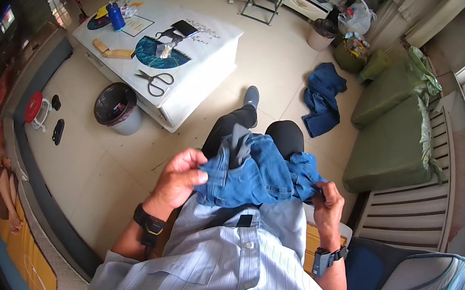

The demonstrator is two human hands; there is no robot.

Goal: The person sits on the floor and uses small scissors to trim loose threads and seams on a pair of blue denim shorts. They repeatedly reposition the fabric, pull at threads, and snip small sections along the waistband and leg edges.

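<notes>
head view: a blue denim garment (267, 173) lies bunched across the lap of the seated person, over the dark-clad knees, held at both ends. the left hand (180, 178) pinches its left edge between thumb and fingers. the right hand (328, 205) grips the right end; thumb and fingers appear pressed together on the cloth, though the fold partly hides the fingertips. a grey piece of fabric (239, 149) stands up from the garment near its left end. a black device is strapped to each wrist.

a second, darker denim garment (324, 98) lies crumpled on the floor, ahead and to the right, well apart from both hands. ahead and to the left stands a white table (220, 40); black-handled scissors (157, 83) lie near its closest edge. a lined waste bin (130, 121) stands on the floor beside the table.
</notes>
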